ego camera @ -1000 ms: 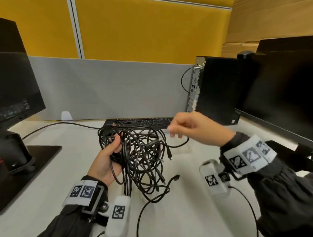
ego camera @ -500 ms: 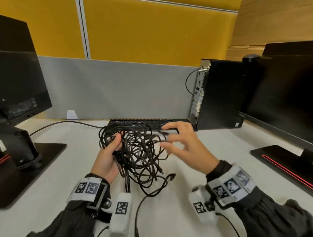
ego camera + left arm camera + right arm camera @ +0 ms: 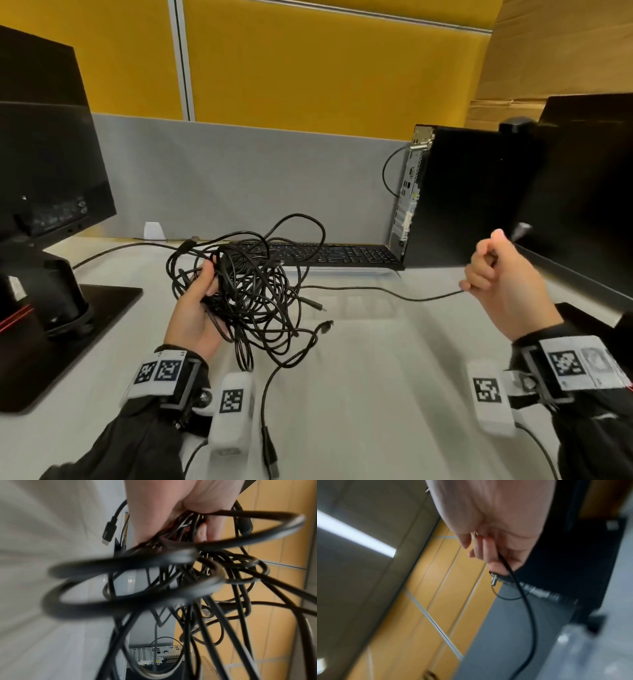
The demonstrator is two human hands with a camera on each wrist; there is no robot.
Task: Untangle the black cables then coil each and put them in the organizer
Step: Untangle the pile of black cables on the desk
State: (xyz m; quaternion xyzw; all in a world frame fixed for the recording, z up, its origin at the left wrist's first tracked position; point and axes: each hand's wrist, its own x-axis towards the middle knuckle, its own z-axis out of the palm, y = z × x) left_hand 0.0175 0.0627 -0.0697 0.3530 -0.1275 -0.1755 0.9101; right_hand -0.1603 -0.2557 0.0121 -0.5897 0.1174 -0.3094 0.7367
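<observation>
A tangled bundle of black cables (image 3: 253, 284) hangs over the white desk, gripped by my left hand (image 3: 198, 301) at its left side. In the left wrist view the fingers (image 3: 211, 527) curl round several strands of the tangle (image 3: 171, 574). One thin black cable (image 3: 394, 294) runs taut from the bundle to my right hand (image 3: 493, 274), which holds it in a closed fist far to the right. The right wrist view shows that cable (image 3: 522, 595) leaving the curled fingers (image 3: 489, 553). Loose plug ends (image 3: 323, 327) dangle below the bundle. No organizer is in view.
A black keyboard (image 3: 329, 255) lies behind the bundle. A black computer tower (image 3: 472, 195) stands at the back right, with a monitor (image 3: 589, 192) beside it. Another monitor on a stand (image 3: 51, 192) fills the left. A grey partition (image 3: 239, 178) closes the back.
My right hand took hold of one cable in the tangle and pulled it far out to the right, drawing a long strand free. The left hand kept its grip on the bundle.
</observation>
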